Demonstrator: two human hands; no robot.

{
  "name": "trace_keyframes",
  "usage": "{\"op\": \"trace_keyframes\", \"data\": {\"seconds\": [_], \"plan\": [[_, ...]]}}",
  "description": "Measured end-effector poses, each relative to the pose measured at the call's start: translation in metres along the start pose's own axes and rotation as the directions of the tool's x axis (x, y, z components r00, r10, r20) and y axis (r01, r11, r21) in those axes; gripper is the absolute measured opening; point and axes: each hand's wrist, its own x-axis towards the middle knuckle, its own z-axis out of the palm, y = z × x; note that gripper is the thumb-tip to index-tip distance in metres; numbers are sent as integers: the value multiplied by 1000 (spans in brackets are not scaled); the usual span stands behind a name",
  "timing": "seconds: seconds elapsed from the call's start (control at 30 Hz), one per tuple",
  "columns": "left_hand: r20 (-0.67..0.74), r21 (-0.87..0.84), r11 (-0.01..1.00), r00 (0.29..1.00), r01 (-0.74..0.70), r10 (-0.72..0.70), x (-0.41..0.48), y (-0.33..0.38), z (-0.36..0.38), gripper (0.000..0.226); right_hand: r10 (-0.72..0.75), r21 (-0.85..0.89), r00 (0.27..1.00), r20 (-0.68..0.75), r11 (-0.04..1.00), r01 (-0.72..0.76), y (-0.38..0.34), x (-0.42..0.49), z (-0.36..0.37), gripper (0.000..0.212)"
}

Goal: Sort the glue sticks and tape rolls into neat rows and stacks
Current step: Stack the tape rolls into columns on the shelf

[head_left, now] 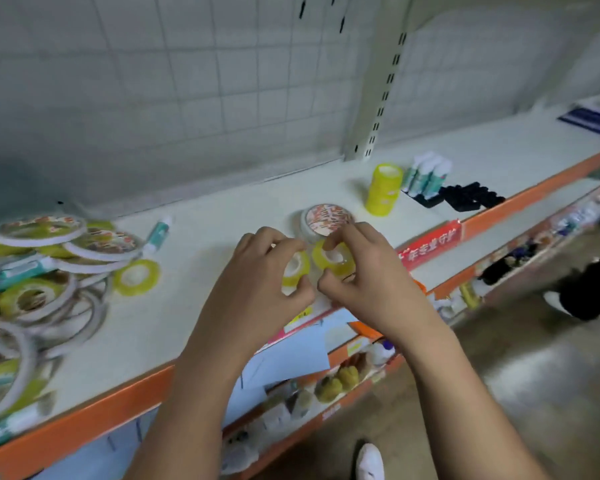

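My left hand [260, 271] grips a small yellow tape roll [296, 268] over the white shelf [201, 306]. My right hand [357, 268] pinches another small yellow tape roll [335, 259] right beside it. Just behind them sits a wide white tape roll with a red printed label [328, 220]. A tall stack of yellow tape rolls [383, 190] stands at the back right, next to upright glue sticks [428, 174]. One yellow roll [136, 277] and a glue stick [158, 233] lie loose on the left, near a messy heap of tape rolls [39, 271].
Black clips [470, 197] lie right of the glue sticks. The shelf has an orange front edge [84, 424] with a red price label [430, 245]. Lower shelves hold small goods. Another person's leg and shoe [568, 296] are on the floor at right.
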Motion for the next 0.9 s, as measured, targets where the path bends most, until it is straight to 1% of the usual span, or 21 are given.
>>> {"op": "trace_keyframes", "data": {"seconds": [0.1, 0.23, 0.4, 0.5, 0.6, 0.8, 0.9], "plan": [[20, -25, 1000, 1000, -12, 12, 31, 36, 35, 42, 15, 5, 1000, 1, 1000, -15, 53, 4, -26, 28], [38, -27, 1000, 999, 14, -13, 69, 77, 79, 43, 45, 25, 999, 7, 999, -45, 121, 17, -54, 31], [41, 4, 997, 996, 77, -77, 105, 105, 114, 43, 6, 39, 998, 59, 999, -9, 182, 41, -73, 29], [3, 8, 990, 990, 139, -139, 113, 110, 122, 44, -43, 79, 995, 88, 996, 36, 196, 57, -75, 29], [-38, 40, 982, 983, 183, -182, 117, 111, 122, 44, -85, 116, 993, 80, 990, 75, 200, 73, -76, 29], [-117, 88, 966, 965, 244, -233, 144, 96, 108, 44, -143, 163, 989, 42, 977, 135, 189, 114, -75, 29], [-123, 76, 967, 964, 244, -234, 165, 85, 100, 43, -152, 146, 988, 39, 979, 145, 182, 140, -75, 31]]}}
